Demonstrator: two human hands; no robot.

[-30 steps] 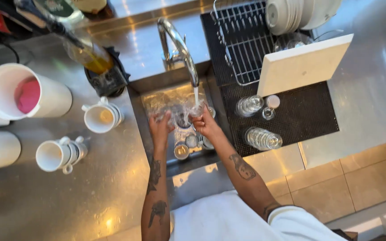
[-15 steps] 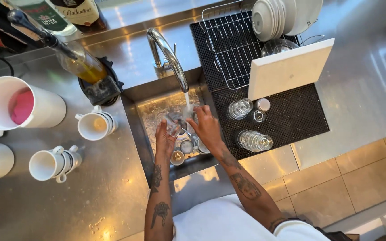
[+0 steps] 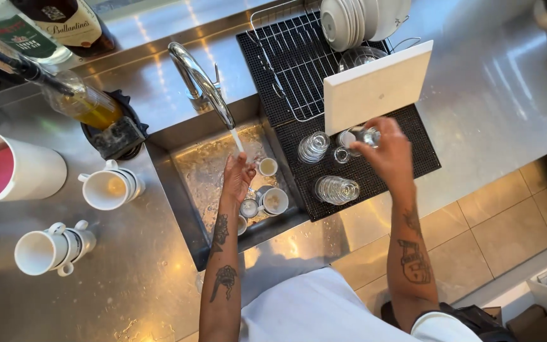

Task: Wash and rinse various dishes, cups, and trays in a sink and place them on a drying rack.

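Right hand (image 3: 384, 152): raised over the black drying mat (image 3: 413, 152), fingers closed around a small clear glass (image 3: 367, 135) at the hand's 11 o'clock.
Small clear glass: gripped at the fingertips, just above the mat, right below the lower edge of the white cutting board (image 3: 375, 85); whether it touches the mat cannot be told.
Left hand (image 3: 238, 177): down in the steel sink (image 3: 185, 183), loosely curled under the water stream (image 3: 238, 140); grip on anything cannot be told.
Faucet (image 3: 201, 82): chrome, arched, at 12 o'clock of the left hand, water running from its spout.
Sink contents: small white cups (image 3: 272, 200) at 4 o'clock of the left hand, one more cup (image 3: 267, 166) at its 3 o'clock.
Mat contents: upturned stacked glasses (image 3: 313, 147) at 9 o'clock of the right hand, a second glass stack (image 3: 337, 189) at its 7 o'clock, a small glass (image 3: 341, 155) between.
Dish rack (image 3: 292, 63): wire, at 12 o'clock of the mat, holding stacked white plates (image 3: 356, 19); cutting board leaning against it.
Counter, 9 o'clock of the sink: white mug stack (image 3: 109, 189), second mug stack (image 3: 49, 250) lower down, tall white container (image 3: 7, 172) with pink inside.
Counter, 10 o'clock of the sink: bottle with yellow liquid (image 3: 83, 104) tilted over a dark round holder (image 3: 116, 136).
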